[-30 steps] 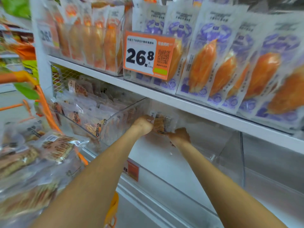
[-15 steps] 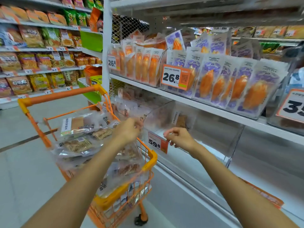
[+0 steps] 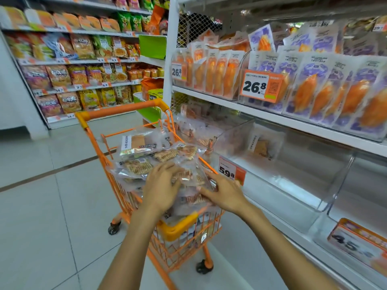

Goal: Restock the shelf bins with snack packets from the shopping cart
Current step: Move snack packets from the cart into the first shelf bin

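Both hands reach into the orange shopping cart [image 3: 125,197], piled w/ clear snack packets [image 3: 144,152]. Left hand [image 3: 161,189] lies on the top packet [image 3: 188,177], fingers spread; right hand [image 3: 225,194] touches its right edge w/ fingers extended, not clamped. One packet [image 3: 260,146] stands in the clear shelf bin [image 3: 293,174] behind a 59.8 price tag [image 3: 231,170], right of the cart.
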### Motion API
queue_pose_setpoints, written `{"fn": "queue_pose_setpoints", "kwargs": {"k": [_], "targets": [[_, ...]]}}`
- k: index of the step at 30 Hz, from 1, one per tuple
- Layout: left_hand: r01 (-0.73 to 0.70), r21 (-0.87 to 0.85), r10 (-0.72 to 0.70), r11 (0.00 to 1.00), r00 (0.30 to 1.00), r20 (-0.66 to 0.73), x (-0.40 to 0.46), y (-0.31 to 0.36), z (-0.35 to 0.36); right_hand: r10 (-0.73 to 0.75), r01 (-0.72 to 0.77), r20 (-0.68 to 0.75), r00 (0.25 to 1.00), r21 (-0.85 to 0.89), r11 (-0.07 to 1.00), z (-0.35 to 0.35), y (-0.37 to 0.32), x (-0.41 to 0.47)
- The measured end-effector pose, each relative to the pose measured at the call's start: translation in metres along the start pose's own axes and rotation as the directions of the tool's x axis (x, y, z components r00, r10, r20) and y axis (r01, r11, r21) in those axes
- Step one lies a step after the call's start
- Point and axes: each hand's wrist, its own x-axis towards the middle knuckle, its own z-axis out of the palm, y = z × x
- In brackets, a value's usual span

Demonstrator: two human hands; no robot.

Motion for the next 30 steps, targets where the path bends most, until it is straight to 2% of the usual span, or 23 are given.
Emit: {"fn": "queue_pose_setpoints", "kwargs": {"k": [2,5,8,10,14,16,19,22,24,26,27,28,30], "targets": [[0.045,-0.046,-0.048,0.998,0.996,-0.079,-0.004,-0.002,-0.003,0.025,-0.020,-0.032,0.999,0.149,0.989,-0.002,0.002,0.004],[0.067,-0.054,-0.071,0.996,0.995,-0.076,-0.002,-0.001,-0.010,0.054,-0.021,-0.128,0.990,0.245,0.969,0.005,0.003,0.008],[0.072,-0.039,-0.074,0.997,0.995,-0.062,0.002,0.001,-0.014,0.142,-0.038,-0.217,0.966,0.421,0.906,0.006,0.003,0.011],[0.079,-0.033,-0.079,0.996,0.997,0.006,0.005,-0.001,-0.018,0.216,-0.019,-0.324,0.921,0.516,0.857,-0.001,0.002,0.011],[0.054,-0.082,-0.032,0.995,0.968,0.249,0.011,-0.003,-0.021,0.286,0.057,-0.463,0.839,0.597,0.800,-0.018,0.001,0.011],[0.036,-0.242,0.030,0.970,0.964,0.265,0.012,0.006,-0.018,0.320,0.065,-0.455,0.831,0.651,0.756,-0.029,0.003,0.014],[0.110,-0.544,-0.019,0.832,0.985,0.171,0.013,0.026,-0.015,0.390,0.045,-0.332,0.859,0.807,0.589,-0.044,0.005,0.015],[0.258,-0.647,-0.150,0.717,0.964,0.218,0.015,0.037,-0.016,0.403,0.010,-0.190,0.895,0.913,0.409,-0.050,0.006,0.015],[0.396,-0.747,-0.224,0.535,0.918,0.326,0.014,0.044,-0.020,0.390,-0.038,-0.075,0.918,0.960,0.276,-0.049,0.001,0.017],[0.455,-0.854,-0.243,0.255,0.884,0.399,0.014,0.045,-0.023,0.383,-0.062,-0.004,0.924,0.985,0.161,-0.046,-0.003,0.020],[0.442,-0.886,-0.228,0.142,0.885,0.406,0.014,0.042,-0.025,0.364,-0.063,0.009,0.931,0.988,0.138,-0.044,-0.007,0.020],[0.426,-0.899,-0.213,0.102,0.892,0.398,0.013,0.039,-0.027,0.334,-0.058,0.006,0.943,0.987,0.148,-0.043,-0.011,0.021],[0.424,-0.895,-0.222,0.137,0.894,0.389,0.012,0.029,-0.031,0.249,-0.045,-0.008,0.969,0.977,0.207,-0.041,-0.021,0.024]]}}
